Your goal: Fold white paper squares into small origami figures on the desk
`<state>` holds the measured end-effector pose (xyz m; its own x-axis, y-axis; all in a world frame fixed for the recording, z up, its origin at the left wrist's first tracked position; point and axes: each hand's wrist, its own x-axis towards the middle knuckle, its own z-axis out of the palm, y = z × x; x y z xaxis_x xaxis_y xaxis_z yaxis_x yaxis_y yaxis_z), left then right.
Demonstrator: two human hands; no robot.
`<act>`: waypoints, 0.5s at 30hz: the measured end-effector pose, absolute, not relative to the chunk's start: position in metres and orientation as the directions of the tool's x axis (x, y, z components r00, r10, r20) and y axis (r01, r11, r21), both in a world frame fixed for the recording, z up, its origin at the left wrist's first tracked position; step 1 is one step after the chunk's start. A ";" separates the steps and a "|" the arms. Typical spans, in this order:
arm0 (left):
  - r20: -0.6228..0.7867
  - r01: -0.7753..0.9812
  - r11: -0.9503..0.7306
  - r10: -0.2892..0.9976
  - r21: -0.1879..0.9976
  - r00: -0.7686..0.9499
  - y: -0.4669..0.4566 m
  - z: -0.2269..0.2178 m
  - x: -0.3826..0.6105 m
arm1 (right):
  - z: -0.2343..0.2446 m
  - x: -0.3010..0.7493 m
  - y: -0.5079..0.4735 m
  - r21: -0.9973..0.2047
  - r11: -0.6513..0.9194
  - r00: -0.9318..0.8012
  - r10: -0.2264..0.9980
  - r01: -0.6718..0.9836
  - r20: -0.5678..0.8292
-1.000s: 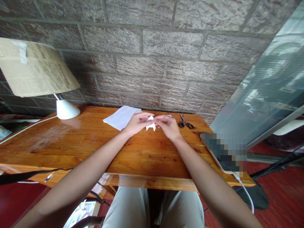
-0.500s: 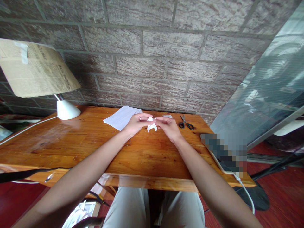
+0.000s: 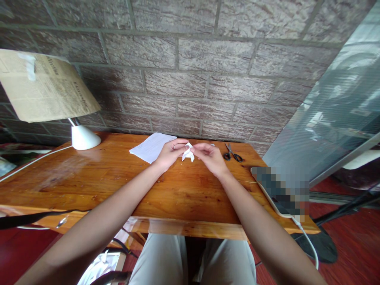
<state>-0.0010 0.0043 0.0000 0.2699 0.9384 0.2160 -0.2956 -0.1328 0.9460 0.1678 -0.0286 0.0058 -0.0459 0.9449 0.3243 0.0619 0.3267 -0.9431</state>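
A small piece of folded white paper (image 3: 188, 154) is held up over the far half of the wooden table, its two pointed ends hanging downward. My left hand (image 3: 172, 152) pinches its left side between thumb and fingers; a ring shows on one finger. On the other side my right hand (image 3: 209, 156) pinches the paper too, thumb against forefinger. The fingertips hide part of the folds. Just behind my left hand lies a stack of white paper sheets (image 3: 151, 146). To the right of my right hand are black-handled scissors (image 3: 233, 153), blades spread a little.
A lamp with a newsprint shade (image 3: 49, 87) stands at the left on its white base (image 3: 84, 137). A tablet-like device (image 3: 276, 194), partly blurred out, lies at the right edge with a white cable (image 3: 310, 239). The brick wall (image 3: 190, 91) rises behind the table (image 3: 190, 194).
The folded paper has shifted slightly left and up, and its top point shows more between the fingers. My right hand now covers most of the small paper scrap behind it.
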 end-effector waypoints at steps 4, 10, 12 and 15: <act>0.226 -0.251 -0.162 0.940 0.954 0.254 0.002 -0.003 0.003 | -0.006 0.168 -0.022 -0.920 0.369 0.035 0.926 0.132 0.376; 0.171 -0.267 -0.112 0.963 0.957 0.209 0.002 -0.004 0.004 | -0.010 0.169 -0.021 -0.880 0.439 0.009 0.894 0.180 0.448; 0.167 -0.281 -0.110 0.968 0.953 0.185 0.004 -0.004 0.004 | -0.006 0.169 -0.024 -0.843 0.479 -0.041 0.874 0.246 0.485; 0.189 -0.272 -0.140 0.969 0.952 0.162 0.007 -0.005 0.003 | -0.001 0.172 -0.028 -0.764 0.528 -0.131 0.844 0.371 0.520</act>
<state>0.0030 0.0069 -0.0053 0.1619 0.9686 0.1886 -0.2723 -0.1399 0.9520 0.1719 -0.0278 -0.0006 -0.1306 0.8441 0.5200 0.3709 0.5280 -0.7640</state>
